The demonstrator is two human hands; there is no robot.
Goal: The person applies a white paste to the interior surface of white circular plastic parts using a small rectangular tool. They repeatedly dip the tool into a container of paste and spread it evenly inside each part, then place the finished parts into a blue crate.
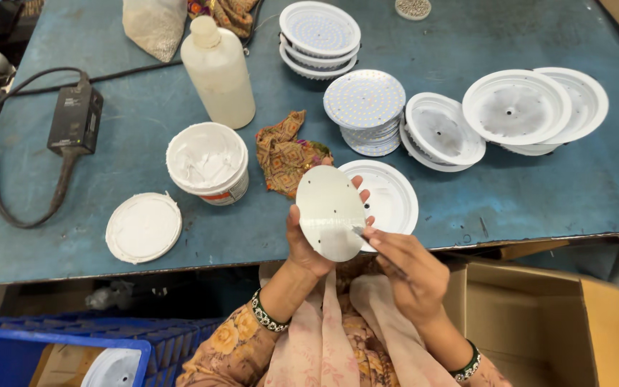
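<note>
— Left hand [309, 244] is raised over the near edge of the blue table [539, 193], fingers closed round the rim of a white round plate [329, 213], held tilted with its plain back up. Its other face is hidden.

— And the right hand [406, 269]?

— Pinched shut on a thin dark tool [370, 247] whose tip touches the plate's lower right edge; most of the tool's handle is buried in the fingers, so I cannot tell its kind.

— Anything behind?

— A white round housing [392, 197] lies on the table, partly covered by the plate. An open tub of white paste [207, 161] stands to the left.
</note>
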